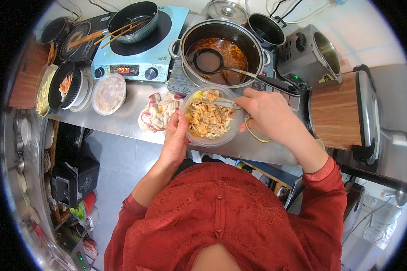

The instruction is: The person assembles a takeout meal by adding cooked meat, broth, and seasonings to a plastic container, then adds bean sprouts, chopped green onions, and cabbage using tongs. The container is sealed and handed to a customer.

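A clear round plastic bowl (195, 141) of shredded food, pale strands and browned pieces, is held over the counter's front edge. My left hand (175, 135) grips its left rim, thumb on top. From the right, my right hand (263, 110) is closed on what looks like a pair of scissors (226, 103); their metal part reaches into the bowl over the food. A gold-coloured handle loop (256, 132) shows below my fingers, and the rest of the handle is hidden by the hand. Just behind the bowl stands a large pot (184, 43) of reddish-brown broth.
A black-handled skimmer (244, 72) rests across the pot. A crumpled cloth (157, 112) lies left of the bowl, near a lidded tub (109, 94). Further back, a wok (138, 34) with chopsticks sits on a blue induction cooker (169, 49). A grey appliance (298, 54) stands right.
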### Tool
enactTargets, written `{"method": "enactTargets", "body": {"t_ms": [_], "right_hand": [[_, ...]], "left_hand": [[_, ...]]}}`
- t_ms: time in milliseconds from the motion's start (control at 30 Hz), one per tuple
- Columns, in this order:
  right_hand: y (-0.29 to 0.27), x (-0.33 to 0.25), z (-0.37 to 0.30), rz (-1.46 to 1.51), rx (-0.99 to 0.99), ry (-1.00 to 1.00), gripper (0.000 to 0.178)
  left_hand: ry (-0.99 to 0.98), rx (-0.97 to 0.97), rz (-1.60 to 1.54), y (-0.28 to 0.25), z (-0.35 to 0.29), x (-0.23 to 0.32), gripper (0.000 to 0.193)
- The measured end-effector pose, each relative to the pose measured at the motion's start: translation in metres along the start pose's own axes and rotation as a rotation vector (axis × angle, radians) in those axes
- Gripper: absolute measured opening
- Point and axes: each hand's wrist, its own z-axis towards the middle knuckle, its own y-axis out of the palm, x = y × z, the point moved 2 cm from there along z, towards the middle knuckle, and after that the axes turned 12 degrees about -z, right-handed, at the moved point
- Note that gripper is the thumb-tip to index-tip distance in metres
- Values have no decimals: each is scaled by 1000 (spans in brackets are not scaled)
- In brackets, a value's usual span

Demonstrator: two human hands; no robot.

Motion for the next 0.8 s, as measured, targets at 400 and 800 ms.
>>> {"method": "enactTargets", "body": {"t_ms": [400, 800], "right_hand": [[-13, -7, 8, -74, 6, 17, 50], [-13, -11, -22, -10, -128, 57, 48]], "left_hand": [[-59, -16, -19, -2, 7, 2, 66], [3, -21, -86, -14, 6, 15, 69]]}}
